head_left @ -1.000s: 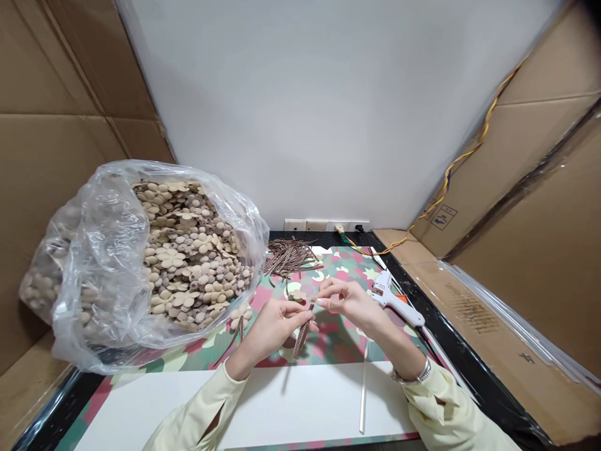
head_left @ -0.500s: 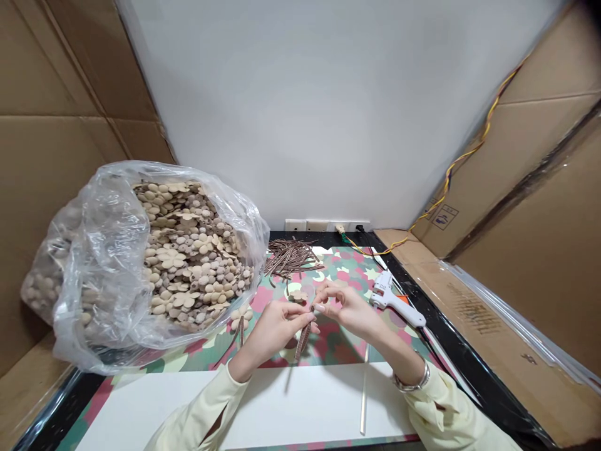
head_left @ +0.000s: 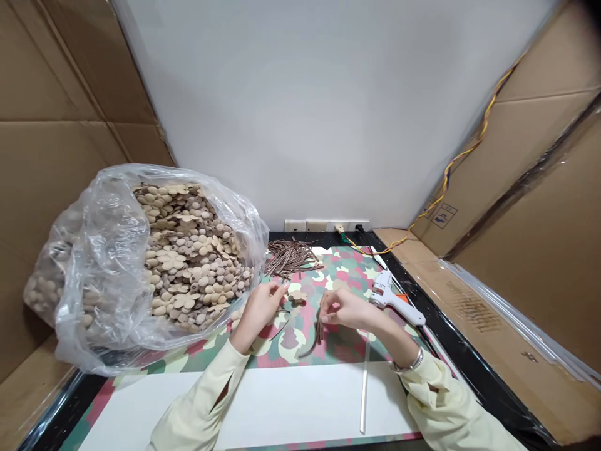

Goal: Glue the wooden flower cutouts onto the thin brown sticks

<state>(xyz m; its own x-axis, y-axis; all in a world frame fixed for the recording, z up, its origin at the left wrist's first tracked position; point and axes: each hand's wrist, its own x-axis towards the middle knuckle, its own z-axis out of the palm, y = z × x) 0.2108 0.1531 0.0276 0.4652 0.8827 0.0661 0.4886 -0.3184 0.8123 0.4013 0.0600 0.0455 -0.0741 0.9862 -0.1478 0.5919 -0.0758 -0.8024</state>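
My left hand is raised over the table, its thumb and fingers drawn together. A thin brown strip curves out from under its palm; the exact grip point is hidden. My right hand pinches a few brown strips that hang down from its fingertips, one bending off to the left. Between the hands a beige flower-shaped piece lies on the camouflage-patterned mat. Another flower piece shows partly beside my left wrist. Behind them is a pile of brown strips.
A clear plastic bag full of beige flower pieces stands at the left. On the right lies a white glue gun with its cable. A white board and a narrow stick are in front. Sockets line the wall.
My hands, together over the strips before, have moved apart. The left has gone left and up; the right has shifted slightly right, still pinching strips.
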